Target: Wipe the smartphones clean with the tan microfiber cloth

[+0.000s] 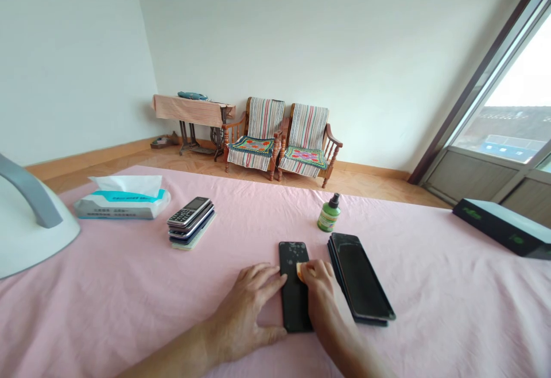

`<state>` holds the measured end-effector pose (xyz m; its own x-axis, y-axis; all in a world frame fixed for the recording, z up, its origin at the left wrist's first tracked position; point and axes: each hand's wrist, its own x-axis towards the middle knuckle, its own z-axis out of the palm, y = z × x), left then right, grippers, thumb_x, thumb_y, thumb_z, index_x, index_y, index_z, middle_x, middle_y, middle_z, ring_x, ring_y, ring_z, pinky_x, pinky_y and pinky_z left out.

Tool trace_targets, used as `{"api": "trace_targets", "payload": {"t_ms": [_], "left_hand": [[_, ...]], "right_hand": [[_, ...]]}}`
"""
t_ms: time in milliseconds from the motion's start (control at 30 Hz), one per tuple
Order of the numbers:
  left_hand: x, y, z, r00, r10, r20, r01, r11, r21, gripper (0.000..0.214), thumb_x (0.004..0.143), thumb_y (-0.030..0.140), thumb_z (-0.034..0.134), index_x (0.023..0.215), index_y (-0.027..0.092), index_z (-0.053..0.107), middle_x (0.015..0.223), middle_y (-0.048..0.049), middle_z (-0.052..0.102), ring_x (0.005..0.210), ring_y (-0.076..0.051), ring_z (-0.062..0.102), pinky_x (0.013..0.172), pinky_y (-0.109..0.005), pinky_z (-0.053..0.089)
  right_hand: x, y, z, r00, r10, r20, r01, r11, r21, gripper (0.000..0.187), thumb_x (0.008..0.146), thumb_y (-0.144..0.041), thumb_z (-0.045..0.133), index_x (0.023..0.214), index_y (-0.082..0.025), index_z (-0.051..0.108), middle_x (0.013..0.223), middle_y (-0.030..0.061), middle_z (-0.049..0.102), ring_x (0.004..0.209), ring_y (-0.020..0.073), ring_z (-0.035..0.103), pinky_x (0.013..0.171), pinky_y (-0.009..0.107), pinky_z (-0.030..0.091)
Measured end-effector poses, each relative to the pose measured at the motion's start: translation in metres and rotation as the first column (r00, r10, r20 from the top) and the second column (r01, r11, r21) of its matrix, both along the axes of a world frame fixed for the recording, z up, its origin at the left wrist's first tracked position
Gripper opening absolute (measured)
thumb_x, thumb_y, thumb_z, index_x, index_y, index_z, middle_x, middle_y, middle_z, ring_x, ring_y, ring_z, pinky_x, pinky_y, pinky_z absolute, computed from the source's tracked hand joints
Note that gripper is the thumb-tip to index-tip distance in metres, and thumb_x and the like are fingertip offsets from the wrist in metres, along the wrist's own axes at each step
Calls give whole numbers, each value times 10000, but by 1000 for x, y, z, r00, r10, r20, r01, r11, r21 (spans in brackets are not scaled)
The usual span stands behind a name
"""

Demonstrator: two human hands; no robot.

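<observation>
A black smartphone [293,303] lies flat on the pink cloth, with whitish spots on its upper end. My left hand [252,306] rests along its left edge, fingers stretched and spread, the index fingertip and thumb touching the side. Pressed to the phone's right part, my right hand [321,289] is closed around a small orange and white cloth [300,272], mostly hidden by the fingers. Just right of that hand, a stack of dark smartphones [364,280] sits on the cloth. Behind them stands a green spray bottle [329,214] with a black top.
Older keypad phones are piled [190,217] at left, beside a tissue pack [123,203]. A white object with a grey handle [30,217] stands at the left edge; a black box [501,226] lies far right. Two wooden chairs [303,137] and a cloth-covered table [189,108] stand beyond.
</observation>
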<state>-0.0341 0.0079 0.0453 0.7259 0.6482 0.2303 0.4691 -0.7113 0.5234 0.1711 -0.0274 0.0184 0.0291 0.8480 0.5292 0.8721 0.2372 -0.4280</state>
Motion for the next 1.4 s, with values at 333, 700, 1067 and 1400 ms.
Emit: {"api": "trace_targets", "payload": {"t_ms": [333, 700, 1067, 1400], "left_hand": [[7, -8, 11, 999, 36, 2, -36, 999, -39, 665, 704, 392, 790, 1300, 225, 545, 1360, -108, 504, 1240, -299, 450, 1051, -462, 361], [9, -14, 11, 998, -7, 55, 16, 987, -161, 618, 711, 172, 749, 1294, 217, 547, 1346, -86, 513, 1230, -258, 475, 1078, -392, 376], [8, -15, 10, 994, 13, 105, 0, 993, -117, 605, 694, 181, 759, 1266, 200, 561, 1299, -108, 539, 1189, -280, 499, 1040, -435, 414], [9, -18, 18, 990, 88, 113, -87, 996, -12, 438, 698, 88, 603, 1114, 221, 566, 961, -37, 607, 914, -237, 578, 825, -346, 496]], "right_hand": [[15, -63, -7, 986, 142, 84, -136, 988, -78, 308, 781, -43, 458, 834, -246, 683, 805, 50, 640, 732, 183, 582, 618, 237, 462], [-3, -20, 34, 901, 18, -434, -131, 964, -233, 261, 722, -88, 420, 619, -165, 648, 664, 22, 600, 614, 133, 563, 560, 201, 362], [3, -19, 34, 651, -88, -754, -218, 930, -297, 183, 716, -284, 578, 623, -152, 664, 613, 4, 532, 565, 121, 429, 504, 217, 305], [-31, -18, 64, 550, 108, -828, -418, 894, -161, 187, 766, -279, 579, 733, -168, 726, 731, 34, 625, 676, 144, 513, 604, 226, 402]]}}
